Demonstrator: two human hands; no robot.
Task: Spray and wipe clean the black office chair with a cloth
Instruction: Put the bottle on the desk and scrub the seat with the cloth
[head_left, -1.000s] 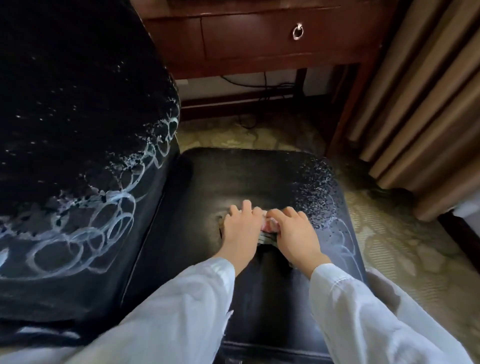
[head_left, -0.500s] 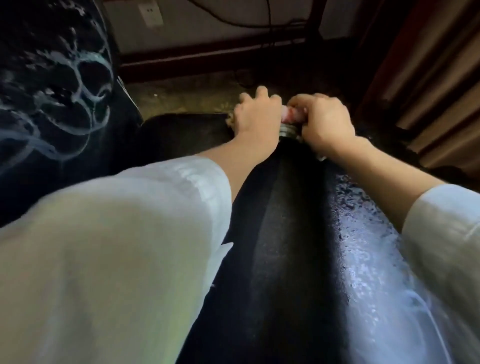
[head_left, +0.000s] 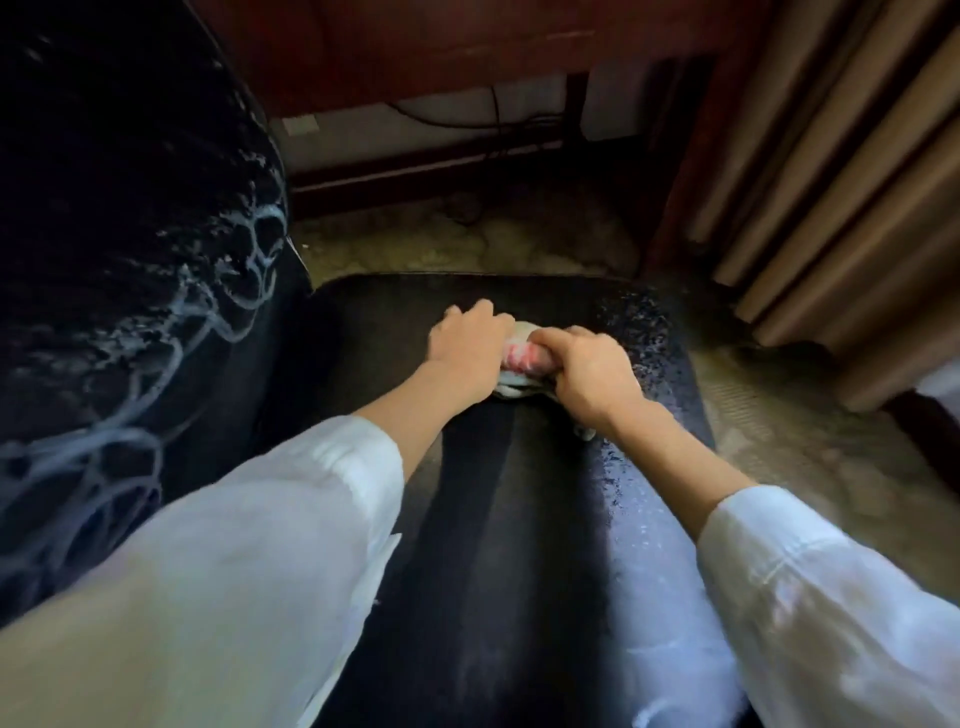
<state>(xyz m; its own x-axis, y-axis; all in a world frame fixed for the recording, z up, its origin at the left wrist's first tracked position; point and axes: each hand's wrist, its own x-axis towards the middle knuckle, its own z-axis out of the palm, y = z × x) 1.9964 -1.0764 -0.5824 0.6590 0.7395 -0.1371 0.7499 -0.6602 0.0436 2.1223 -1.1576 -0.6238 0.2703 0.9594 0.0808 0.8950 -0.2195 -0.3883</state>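
The black office chair's seat (head_left: 519, 519) stretches away from me, with a wiped dark streak down its middle and foamy spray droplets along its right side. Its backrest (head_left: 130, 260) rises at the left, covered in white looping spray trails. A bunched pale cloth with a pink patch (head_left: 522, 358) lies on the far half of the seat. My left hand (head_left: 467, 353) presses on the cloth's left side with curled fingers. My right hand (head_left: 587, 374) grips its right side. Most of the cloth is hidden under both hands.
A dark red wooden desk (head_left: 441, 47) stands beyond the chair, with cables and a wall socket (head_left: 301, 124) under it. Beige curtains (head_left: 831, 182) hang at the right. Patterned carpet (head_left: 779, 426) surrounds the seat.
Both hands pushed the cloth to the seat's far edge, then drew it back toward me. The camera view swung down and up again.
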